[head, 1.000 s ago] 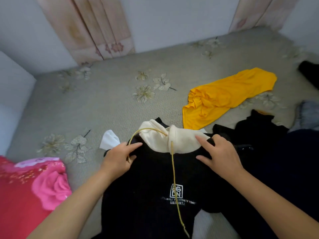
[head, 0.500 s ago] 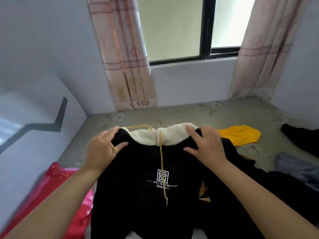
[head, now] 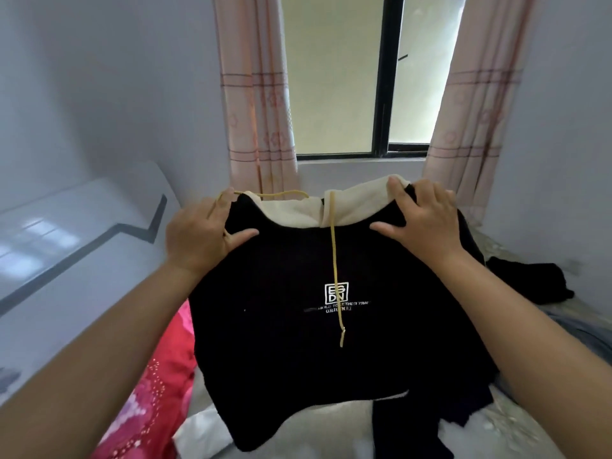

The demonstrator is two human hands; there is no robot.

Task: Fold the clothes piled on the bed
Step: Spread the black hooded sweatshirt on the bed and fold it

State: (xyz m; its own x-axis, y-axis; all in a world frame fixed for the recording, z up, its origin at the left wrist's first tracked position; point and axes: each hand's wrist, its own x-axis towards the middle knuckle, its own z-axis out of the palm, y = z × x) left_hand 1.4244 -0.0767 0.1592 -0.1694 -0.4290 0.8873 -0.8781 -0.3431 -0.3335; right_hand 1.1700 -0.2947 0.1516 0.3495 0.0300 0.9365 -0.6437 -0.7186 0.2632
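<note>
A black hoodie [head: 284,313] with a cream hood lining, a yellow drawstring [head: 335,260] and a white chest logo hangs in the air in front of me. My left hand [head: 202,233] grips its left shoulder, thumb in front and fingers behind the cloth. My right hand [head: 420,220] grips the right shoulder beside the cream hood in the same way. The hem dangles just above the grey floral bed [head: 516,422]. One sleeve trails down at the lower right.
A pink and red garment [head: 159,389] lies at the lower left. Dark clothes [head: 530,279] and a grey piece [head: 586,332] lie on the right. A white headboard [head: 76,243] stands left; curtains and a window are ahead.
Both hands have lifted the hoodie off the bed up to chest height, and my view has tilted up from the bed toward the window. The yellow garment has left the view.
</note>
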